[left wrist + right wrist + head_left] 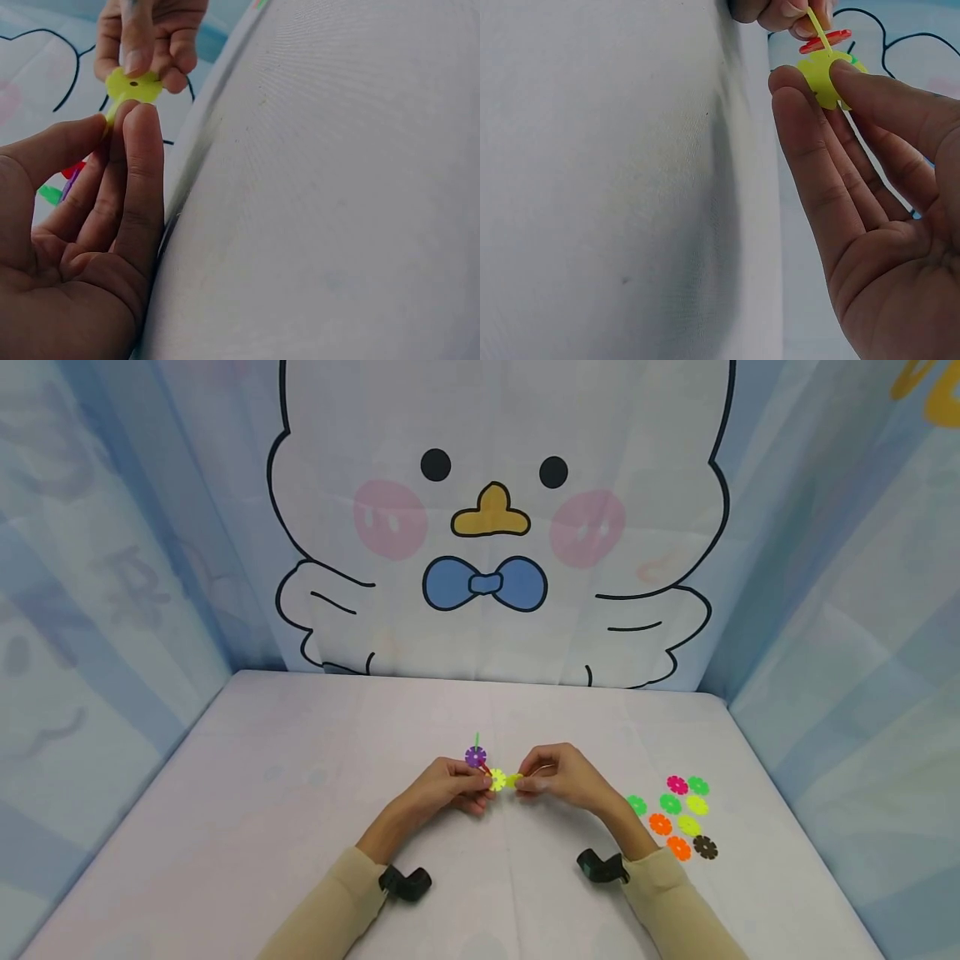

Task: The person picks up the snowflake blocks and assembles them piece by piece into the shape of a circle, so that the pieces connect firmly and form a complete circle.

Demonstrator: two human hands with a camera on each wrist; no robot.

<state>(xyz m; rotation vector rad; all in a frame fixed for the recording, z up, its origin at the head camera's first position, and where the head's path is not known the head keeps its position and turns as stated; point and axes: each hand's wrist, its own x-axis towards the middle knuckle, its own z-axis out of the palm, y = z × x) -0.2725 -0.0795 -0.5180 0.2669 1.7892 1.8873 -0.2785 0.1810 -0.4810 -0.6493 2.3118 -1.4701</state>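
Over the middle of the table, my left hand (pixel 448 787) pinches a yellow slotted snowflake disc (pixel 497 779) between thumb and fingers. That disc belongs to a small chain with a red disc (pixel 825 42), a purple disc (pixel 476 757) and a green disc (pixel 477 740) seen nearly edge-on. Opposite it, my right hand (pixel 566 774) pinches a second yellow disc (pixel 821 81) by its rim. The two yellow discs meet at their edges, set crosswise to each other in the right wrist view. How deep their slots engage I cannot tell.
Several loose discs lie flat on the right of the table, among them a pink disc (pixel 677 785), an orange disc (pixel 661 824) and a black disc (pixel 705 847). A pale cloth covers the table (pixel 300 827). Printed curtains (pixel 487 635) stand behind and at both sides.
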